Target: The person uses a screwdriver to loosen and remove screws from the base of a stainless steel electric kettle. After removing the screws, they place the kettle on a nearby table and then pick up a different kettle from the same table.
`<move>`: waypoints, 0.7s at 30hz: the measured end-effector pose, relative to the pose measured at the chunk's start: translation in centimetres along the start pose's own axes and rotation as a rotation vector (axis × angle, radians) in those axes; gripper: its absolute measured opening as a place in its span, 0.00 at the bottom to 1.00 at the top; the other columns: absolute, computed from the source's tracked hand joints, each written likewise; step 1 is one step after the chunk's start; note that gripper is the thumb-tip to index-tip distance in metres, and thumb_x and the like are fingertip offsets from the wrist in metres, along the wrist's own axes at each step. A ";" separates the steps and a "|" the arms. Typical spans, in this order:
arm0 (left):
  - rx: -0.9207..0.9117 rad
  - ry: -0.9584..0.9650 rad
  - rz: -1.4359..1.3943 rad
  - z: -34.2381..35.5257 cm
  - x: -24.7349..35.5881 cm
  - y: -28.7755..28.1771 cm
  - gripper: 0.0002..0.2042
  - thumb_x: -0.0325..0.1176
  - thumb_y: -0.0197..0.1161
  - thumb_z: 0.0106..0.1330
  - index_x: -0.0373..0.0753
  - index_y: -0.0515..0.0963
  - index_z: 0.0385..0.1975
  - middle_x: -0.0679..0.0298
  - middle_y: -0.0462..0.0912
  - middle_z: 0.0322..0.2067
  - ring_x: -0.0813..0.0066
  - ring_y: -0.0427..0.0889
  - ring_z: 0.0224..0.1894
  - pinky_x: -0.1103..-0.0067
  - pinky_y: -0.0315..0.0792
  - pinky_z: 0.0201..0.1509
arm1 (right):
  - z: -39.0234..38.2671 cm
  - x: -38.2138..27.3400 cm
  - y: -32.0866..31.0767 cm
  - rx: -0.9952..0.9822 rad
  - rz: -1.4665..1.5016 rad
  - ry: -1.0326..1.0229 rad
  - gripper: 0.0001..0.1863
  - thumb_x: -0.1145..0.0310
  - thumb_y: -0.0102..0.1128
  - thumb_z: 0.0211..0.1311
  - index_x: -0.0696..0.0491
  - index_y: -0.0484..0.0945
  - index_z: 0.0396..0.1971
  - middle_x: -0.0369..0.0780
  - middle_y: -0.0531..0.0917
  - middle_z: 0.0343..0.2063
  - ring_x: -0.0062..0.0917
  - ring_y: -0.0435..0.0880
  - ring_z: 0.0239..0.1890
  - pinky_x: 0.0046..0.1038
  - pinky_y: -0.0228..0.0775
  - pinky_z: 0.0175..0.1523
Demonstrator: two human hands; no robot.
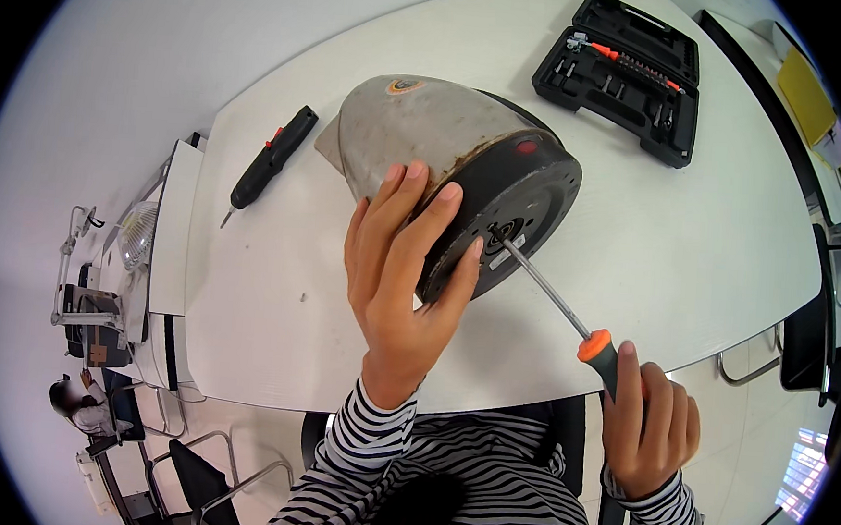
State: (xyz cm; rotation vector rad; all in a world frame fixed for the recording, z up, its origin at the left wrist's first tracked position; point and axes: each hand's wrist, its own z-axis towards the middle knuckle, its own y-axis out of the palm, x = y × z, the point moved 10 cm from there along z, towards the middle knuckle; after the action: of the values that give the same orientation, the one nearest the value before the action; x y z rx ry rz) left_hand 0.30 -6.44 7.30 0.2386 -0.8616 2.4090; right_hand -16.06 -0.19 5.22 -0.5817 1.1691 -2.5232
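A worn grey metal kettle (478, 117) lies on its side on the white table (709, 261), its black round base (540, 193) facing me and to the right. My left hand (401, 271) grips the kettle at the base's rim, fingers curved over body and rim. My right hand (649, 426) is closed round the orange-and-dark handle of a long screwdriver (549, 288). The screwdriver's tip meets the middle of the base, where the fine detail is too small to make out.
A black cordless screwdriver (266, 168) lies left of the kettle. An open black tool case (677, 134) with bits sits at the back right. At far left are a side desk with a lamp (137, 236), black chairs (204, 495) and a seated person (93, 414).
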 end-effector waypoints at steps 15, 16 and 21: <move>0.059 -0.020 -0.035 -0.2 -0.8 0.4 0.21 0.23 0.64 0.43 0.40 0.74 0.42 0.57 0.73 0.48 0.61 0.69 0.53 0.62 0.54 0.57 | -1.2 2.4 5.6 -0.640 1.150 0.537 0.16 0.68 0.58 0.53 0.60 0.69 0.38 0.39 0.72 0.14 0.20 0.70 0.12 0.20 0.61 0.18; 0.062 -0.020 -0.039 -0.2 -0.8 0.3 0.21 0.23 0.64 0.43 0.40 0.74 0.42 0.57 0.73 0.48 0.61 0.69 0.53 0.63 0.54 0.57 | -1.4 2.3 5.9 -0.689 1.223 0.570 0.16 0.67 0.57 0.54 0.61 0.69 0.39 0.38 0.72 0.14 0.19 0.70 0.12 0.19 0.61 0.19; 0.062 -0.012 -0.047 -0.2 -1.0 0.1 0.21 0.23 0.63 0.44 0.40 0.74 0.42 0.57 0.73 0.48 0.61 0.69 0.53 0.63 0.54 0.57 | -4.0 0.1 7.9 -0.958 1.881 0.969 0.19 0.61 0.51 0.59 0.62 0.69 0.40 0.35 0.71 0.14 0.13 0.62 0.09 0.15 0.56 0.15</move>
State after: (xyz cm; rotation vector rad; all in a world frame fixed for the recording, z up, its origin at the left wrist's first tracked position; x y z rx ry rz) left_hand 1.02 -6.85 6.77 0.2942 -0.7795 2.3950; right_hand -17.31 -2.54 -3.29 1.2227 1.7127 -0.3946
